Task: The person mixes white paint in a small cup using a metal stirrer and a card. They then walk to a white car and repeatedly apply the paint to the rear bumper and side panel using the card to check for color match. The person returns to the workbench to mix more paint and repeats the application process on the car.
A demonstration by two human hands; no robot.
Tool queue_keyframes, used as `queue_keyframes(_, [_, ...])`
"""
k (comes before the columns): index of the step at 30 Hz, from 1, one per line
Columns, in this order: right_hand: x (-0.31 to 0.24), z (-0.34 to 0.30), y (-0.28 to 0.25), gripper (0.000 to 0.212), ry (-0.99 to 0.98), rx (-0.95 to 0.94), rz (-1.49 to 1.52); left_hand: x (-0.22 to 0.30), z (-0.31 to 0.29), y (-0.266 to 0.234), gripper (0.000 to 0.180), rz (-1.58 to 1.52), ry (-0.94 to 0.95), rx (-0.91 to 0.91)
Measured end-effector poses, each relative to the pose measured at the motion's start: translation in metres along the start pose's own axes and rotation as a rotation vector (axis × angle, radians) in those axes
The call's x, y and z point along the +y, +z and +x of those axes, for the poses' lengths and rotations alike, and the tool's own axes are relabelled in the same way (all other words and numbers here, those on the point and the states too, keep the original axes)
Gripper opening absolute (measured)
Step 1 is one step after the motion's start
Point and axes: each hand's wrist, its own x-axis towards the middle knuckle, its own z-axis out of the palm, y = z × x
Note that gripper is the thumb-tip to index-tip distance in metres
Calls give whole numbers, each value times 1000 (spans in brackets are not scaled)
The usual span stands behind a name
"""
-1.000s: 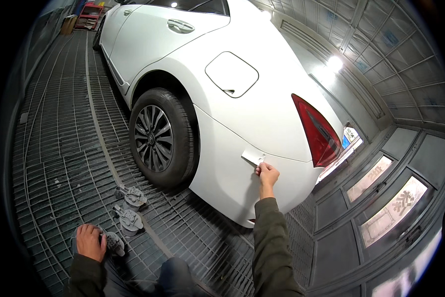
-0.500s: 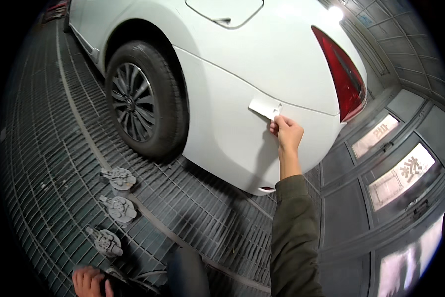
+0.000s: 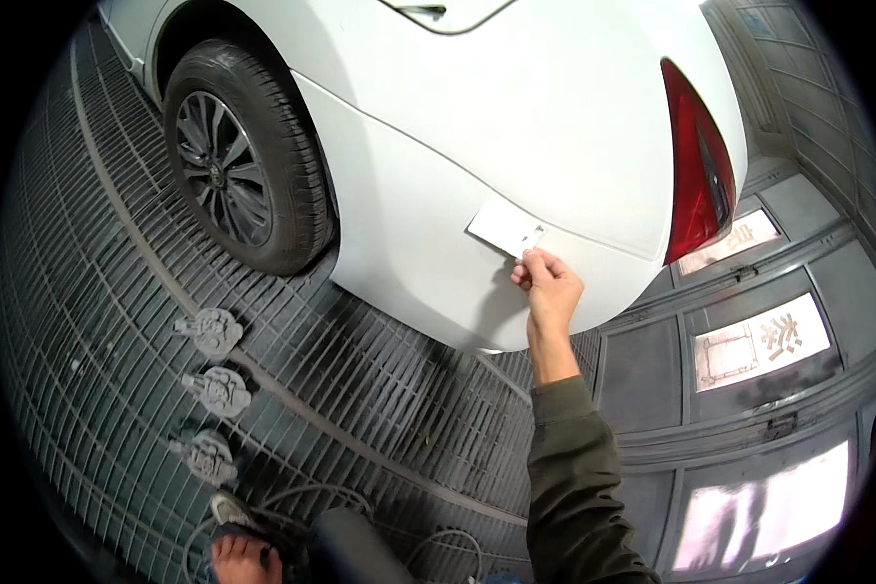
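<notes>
My right hand [image 3: 552,288] pinches a white card [image 3: 503,228] by its lower right corner, between thumb and fingers. The card is flat and rectangular, with a small dark mark near the held end. It lies over or just in front of the white car's rear side panel [image 3: 428,224], below the seam line; whether it touches the paint I cannot tell. At the lower edge my left hand [image 3: 246,562] hangs over my leg near a shoe, with its fingers stretched out and nothing seen in them.
The car's rear wheel [image 3: 248,156] is to the left, its red tail light [image 3: 696,165] to the right. Three dusty grey tools with round pads, one a sander-like piece [image 3: 217,391], lie on the floor grating [image 3: 360,380]. A hose [image 3: 326,490] curls near my feet. Grey panelled doors [image 3: 642,375] stand at right.
My view has shifted, so the wheel and panel sit further left. The card appears turned more broadside and a little lower on the panel. My left hand appears further right, by the shoe.
</notes>
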Motion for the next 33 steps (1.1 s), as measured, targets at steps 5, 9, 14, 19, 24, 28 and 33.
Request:
queue_keyframes(5, [-4,0,5,18,104,-26,74,34,-32,4,13,-9,-245,-154])
queue_keyframes(9, [-9,1,-2,20,124,-69,74,60,-82,34,14,5,-353,-48])
queue_keyframes(14, [1,4,-7,20,118,-155,77,162,-146,45,14,-96,-524,103])
queue_keyframes(19, [3,8,-5,20,87,-166,130,248,-196,77,17,-571,-643,341])
queue_keyframes(24, [11,11,-5,20,49,-184,164,286,-314,207,31,-340,-786,222])
queue_keyframes(28, [7,11,-3,18,-15,-162,149,301,-400,332,30,-384,-878,175])
queue_keyframes(33, [3,9,-4,17,4,-141,152,345,-456,435,21,-615,-1130,240])
